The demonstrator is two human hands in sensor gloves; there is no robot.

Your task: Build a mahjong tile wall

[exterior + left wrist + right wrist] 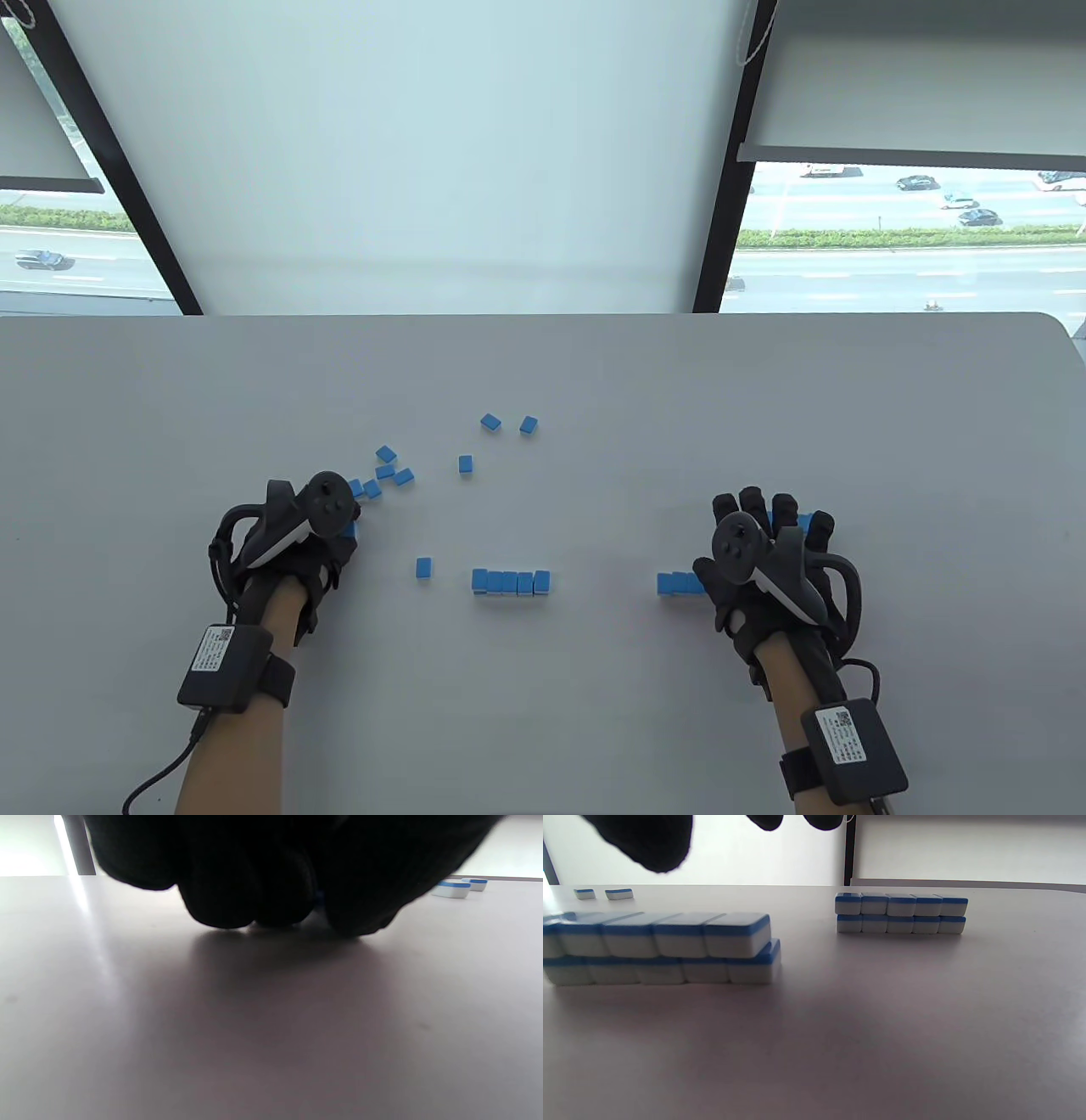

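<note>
Nearest, a white label with a square code on each wrist pack (222,654), print too small to read. Right hand (764,552) with fingers spread and lifted, gripping nothing, above a two-layer stack (657,946). Left hand (297,535) curled down onto the table (543,730), a sliver of blue tile (319,897) between the fingers; true grip impossible to tell. Best to pinch by the short sides, lift flat, and set flush against the five-tile row (512,581). Beyond, loose tiles (386,471) blue side up, no markings showing.

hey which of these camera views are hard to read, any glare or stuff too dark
Left wrist view: the backlit left hand is a black silhouette, with window glare streaking the table. Right wrist view: the nearer tile stack looks soft. Table view: evenly lit.
</note>
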